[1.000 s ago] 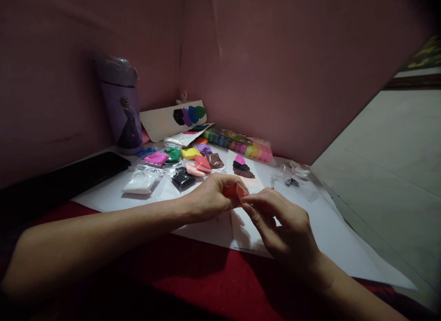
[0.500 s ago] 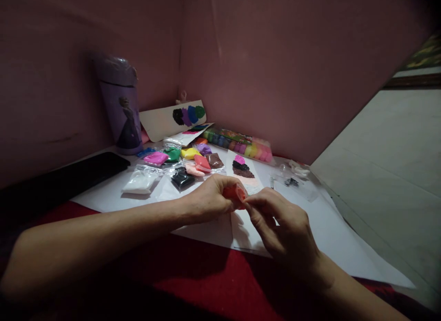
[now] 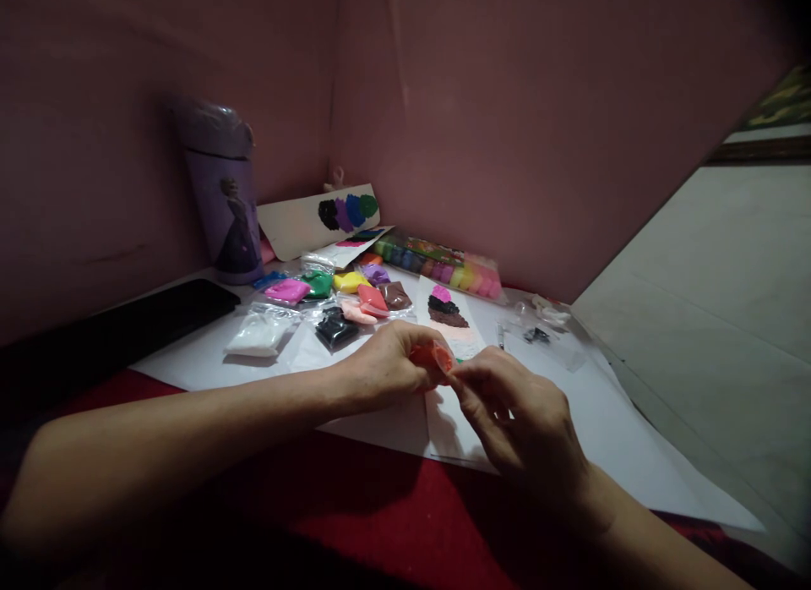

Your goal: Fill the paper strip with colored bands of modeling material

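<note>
My left hand [image 3: 389, 368] is wrapped round a small clear bag of orange-red clay [image 3: 444, 358], whose mouth faces right. At that mouth, the thumb and fingertips of my right hand [image 3: 523, 408] are pinched together; whether they grip the plastic edge or a bit of clay too is hard to see. Beneath and behind the hands lies a white card strip [image 3: 457, 319] with pink, black, brown, peach and white textured patches. Several bags of coloured clay lie to the left, among them a black one [image 3: 335, 329], a white one [image 3: 257, 332] and a red one [image 3: 372, 300].
A purple tumbler [image 3: 225, 201] stands at the back left, behind a dark flat object [image 3: 127, 324]. Against the wall rest a decorated card [image 3: 288, 222] and a pack of coloured clay [image 3: 443, 269]. A clear bag with dark bits [image 3: 538, 336] lies right, on white paper [image 3: 634, 455] over red cloth.
The bag's mouth looks slightly wider and shows more orange inside. My right fingertips have shifted very slightly; the left hand stays almost where it was.
</note>
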A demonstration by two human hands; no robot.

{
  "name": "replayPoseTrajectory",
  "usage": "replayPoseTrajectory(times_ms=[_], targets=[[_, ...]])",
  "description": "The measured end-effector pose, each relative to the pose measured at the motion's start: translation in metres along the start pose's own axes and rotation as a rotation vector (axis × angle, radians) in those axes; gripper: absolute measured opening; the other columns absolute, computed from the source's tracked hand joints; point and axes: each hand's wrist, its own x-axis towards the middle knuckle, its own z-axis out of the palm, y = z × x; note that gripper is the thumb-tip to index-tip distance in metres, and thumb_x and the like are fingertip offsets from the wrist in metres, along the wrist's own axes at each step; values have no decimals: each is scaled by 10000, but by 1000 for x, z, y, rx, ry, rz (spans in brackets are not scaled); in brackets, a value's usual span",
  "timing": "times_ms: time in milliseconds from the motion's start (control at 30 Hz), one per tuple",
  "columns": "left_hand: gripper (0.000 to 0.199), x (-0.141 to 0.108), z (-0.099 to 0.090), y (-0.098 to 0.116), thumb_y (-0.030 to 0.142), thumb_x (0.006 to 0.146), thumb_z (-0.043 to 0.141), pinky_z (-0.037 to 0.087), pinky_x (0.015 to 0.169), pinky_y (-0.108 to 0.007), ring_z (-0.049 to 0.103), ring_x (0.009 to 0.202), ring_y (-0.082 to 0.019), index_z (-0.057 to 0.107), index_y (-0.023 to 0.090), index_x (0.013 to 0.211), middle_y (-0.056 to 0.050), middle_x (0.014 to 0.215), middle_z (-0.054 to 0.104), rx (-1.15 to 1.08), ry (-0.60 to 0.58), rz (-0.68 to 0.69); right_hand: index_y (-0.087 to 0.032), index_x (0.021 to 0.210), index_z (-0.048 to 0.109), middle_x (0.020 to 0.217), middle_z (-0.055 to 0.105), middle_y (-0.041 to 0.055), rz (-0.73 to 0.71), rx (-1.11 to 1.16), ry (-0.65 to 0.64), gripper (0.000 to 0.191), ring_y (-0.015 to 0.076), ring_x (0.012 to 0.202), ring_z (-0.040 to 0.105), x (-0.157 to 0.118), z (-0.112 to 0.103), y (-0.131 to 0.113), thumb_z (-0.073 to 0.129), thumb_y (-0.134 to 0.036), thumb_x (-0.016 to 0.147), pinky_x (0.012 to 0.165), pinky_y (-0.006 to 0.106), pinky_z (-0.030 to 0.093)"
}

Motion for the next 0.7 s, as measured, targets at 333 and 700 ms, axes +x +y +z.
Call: replayPoseTrajectory(times_ms=[333, 700], targets=[[49, 1, 0, 2, 67, 677, 567, 335, 537, -208, 431, 552, -60, 591, 109, 685, 37, 588, 505, -112, 56, 104, -184, 760, 590, 647, 583, -21, 199, 77, 192, 77, 84, 523, 505, 2, 1, -6, 599, -187, 836, 507, 204, 402], [90, -2, 0, 6, 65, 758, 572, 392, 579, -190, 473, 606, -61, 644, 108, 790, 25, 641, 550, -4, 166, 226, -166, 634, 572, 484, 365, -59, 521, 357, 178, 304, 68, 446, 297, 4, 0, -4, 602, -403, 822, 403, 205, 242]])
